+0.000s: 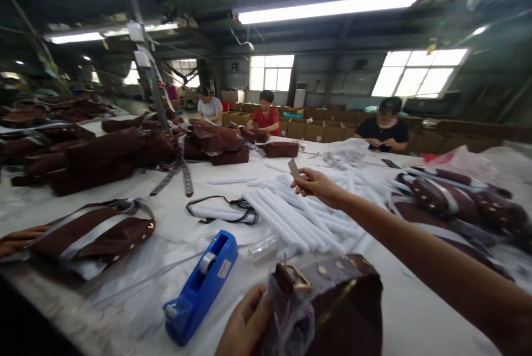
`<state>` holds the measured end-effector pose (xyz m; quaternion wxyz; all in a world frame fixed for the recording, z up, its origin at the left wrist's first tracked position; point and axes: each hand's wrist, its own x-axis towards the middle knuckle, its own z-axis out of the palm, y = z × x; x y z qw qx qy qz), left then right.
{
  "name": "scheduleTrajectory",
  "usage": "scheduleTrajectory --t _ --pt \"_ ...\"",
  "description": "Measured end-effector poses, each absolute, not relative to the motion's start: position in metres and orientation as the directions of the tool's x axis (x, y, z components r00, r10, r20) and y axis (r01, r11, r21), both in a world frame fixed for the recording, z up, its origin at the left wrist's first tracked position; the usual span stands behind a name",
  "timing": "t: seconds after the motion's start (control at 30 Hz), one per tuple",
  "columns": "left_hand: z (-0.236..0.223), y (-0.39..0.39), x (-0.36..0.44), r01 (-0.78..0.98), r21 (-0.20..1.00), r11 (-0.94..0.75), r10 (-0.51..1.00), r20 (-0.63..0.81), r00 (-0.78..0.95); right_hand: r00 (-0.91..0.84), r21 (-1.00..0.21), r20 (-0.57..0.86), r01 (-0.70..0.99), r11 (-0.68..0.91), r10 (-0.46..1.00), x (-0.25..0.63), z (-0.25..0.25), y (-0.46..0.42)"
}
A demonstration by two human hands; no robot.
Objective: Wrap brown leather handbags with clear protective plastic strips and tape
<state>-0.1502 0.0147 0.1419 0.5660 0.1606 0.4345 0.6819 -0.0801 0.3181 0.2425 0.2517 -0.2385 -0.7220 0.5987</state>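
Note:
My left hand [246, 320] grips the side of a dark brown leather bag [351, 311] at the bottom of the view. Clear plastic wraps the bag's strap near a gold buckle [301, 278]. Stretched out over the table, my right hand [318, 185] pinches a small flat grey-brown tag [293, 169] between thumb and fingers. Below that hand lies a pile of white foam rods [286, 220]. A blue tape dispenser [203, 287] with a roll in it stands left of my left hand.
Another person's hand [20, 240] rests by a brown bag [103, 234] at left. Brown bags [103, 154] are heaped behind it, and more bags [440, 201] lie at right. A metal post [145, 46] rises at back left. Several people sit across the white table [199, 181].

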Motion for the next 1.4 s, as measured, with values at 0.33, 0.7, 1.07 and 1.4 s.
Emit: scheduleTrajectory --t 0.33,0.7,1.07,1.4 --pt "0.174 0.002 -0.109 -0.562 0.827 -0.001 0.865 -0.281 -0.415 -0.579 -0.994 0.057 0.043 0.1 0.813 0.127 0.219 0.174" --pt "0.196 -0.009 -0.082 -0.513 0.857 -0.053 0.943 -0.127 -0.309 -0.547 -0.931 0.136 0.214 0.295 0.826 0.138 0.192 0.072" --pt "0.196 -0.028 -0.06 -0.287 0.949 -0.129 0.944 0.028 -0.33 -0.425 -0.908 0.316 0.124 0.4 0.848 0.101 0.174 0.037" --pt "0.187 -0.061 -0.027 -0.153 0.985 -0.083 0.944 0.029 -0.328 -0.368 -0.954 0.113 0.221 0.204 0.923 0.159 0.127 0.016"
